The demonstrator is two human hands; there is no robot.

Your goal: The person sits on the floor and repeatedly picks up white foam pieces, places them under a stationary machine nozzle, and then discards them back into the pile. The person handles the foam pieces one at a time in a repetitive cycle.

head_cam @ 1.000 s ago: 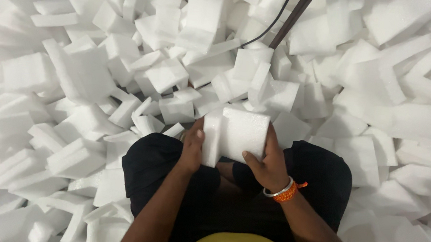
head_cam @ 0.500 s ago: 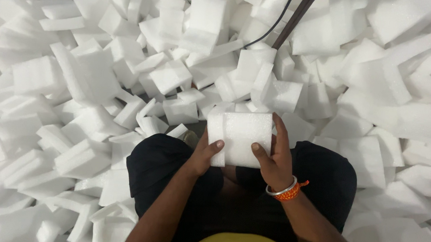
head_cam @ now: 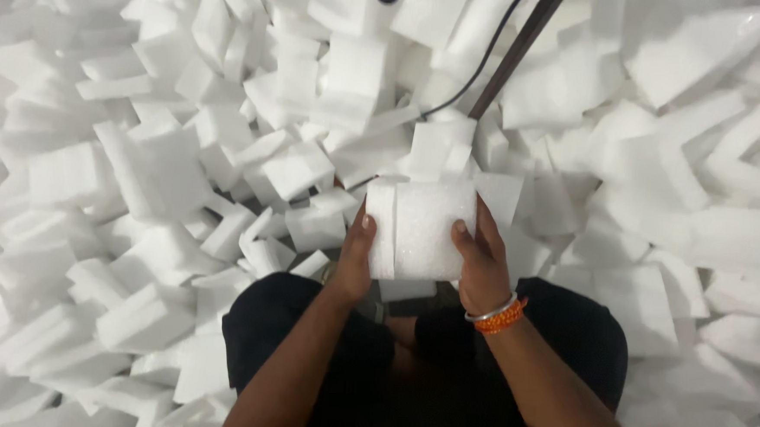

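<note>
A white foam block [head_cam: 421, 229] is held upright between both hands, above the lap of a person seated among a heap of similar pieces. The left hand [head_cam: 354, 260] is clamped on the block's left edge, thumb pressed to the front face; the right hand [head_cam: 481, 262] is clamped on the right edge, its thumb also laid across the front. The block appears to be two slabs pressed together, a seam being visible near the left edge, and the two-sided grip looks suited to keeping them aligned. A silver bangle and orange thread [head_cam: 498, 315] are worn at the right wrist. Black trousers [head_cam: 304, 339] are seen below the hands. Beyond the fingers, a dark rod [head_cam: 518, 52] and a black cable [head_cam: 483, 59] run up and away. Loose foam pieces [head_cam: 148, 167] are piled on every side. No labels, packages or signs can be made out.
</note>
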